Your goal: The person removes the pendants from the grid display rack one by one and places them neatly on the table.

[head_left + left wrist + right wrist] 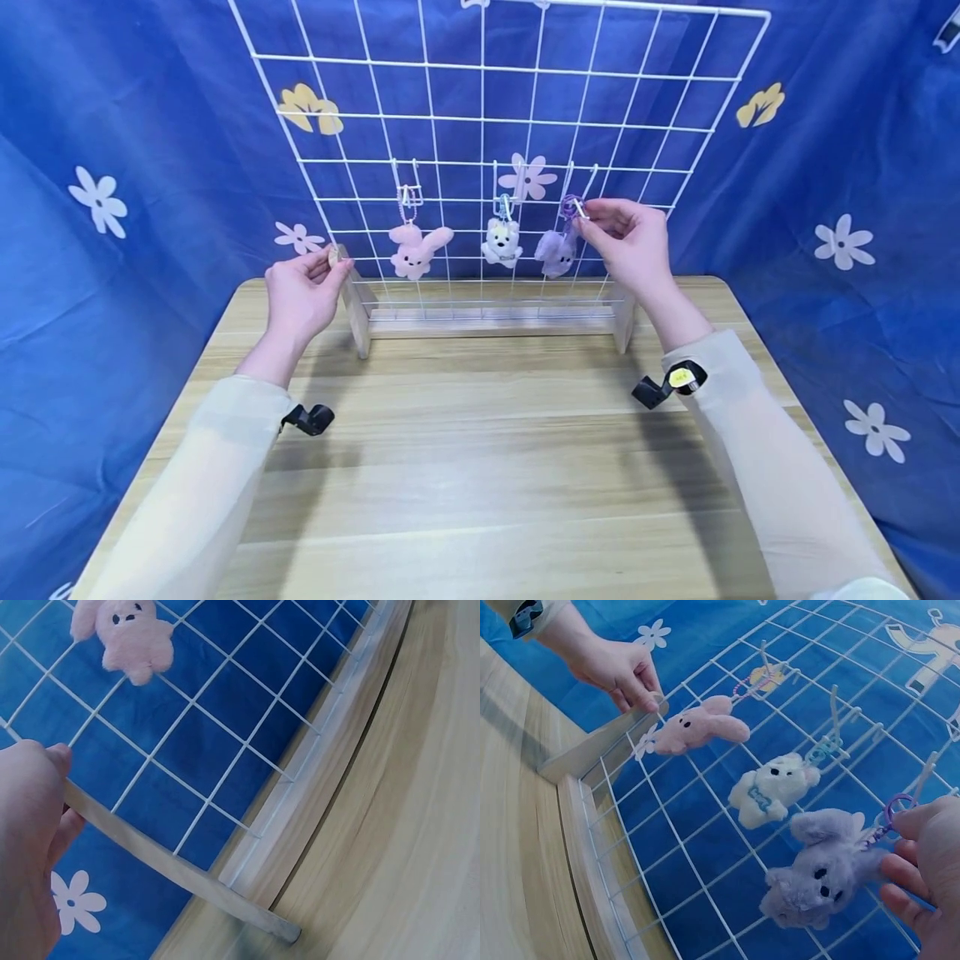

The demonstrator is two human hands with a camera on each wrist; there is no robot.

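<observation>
With thumb and fingers, my left hand [303,292] grips the top of the wooden side support [157,859] of a white wire grid rack [480,121]. At the grid's right, my right hand [633,246] pinches the purple ring [897,806] of a purple plush bunny keychain [821,874], by the tip of a white hook [925,772]. The bunny hangs below the fingers, against the wires. To its left, a white plush bear keychain [502,242] hangs from a hook. Farther left hangs a pink plush bunny keychain [412,252] on a bead chain.
The rack stands at the back of a wooden table [480,467], its wooden base bar [491,327] running between two side supports. Behind and around it hangs a blue curtain [150,100] with printed flowers. Both wrists carry black camera mounts [667,383].
</observation>
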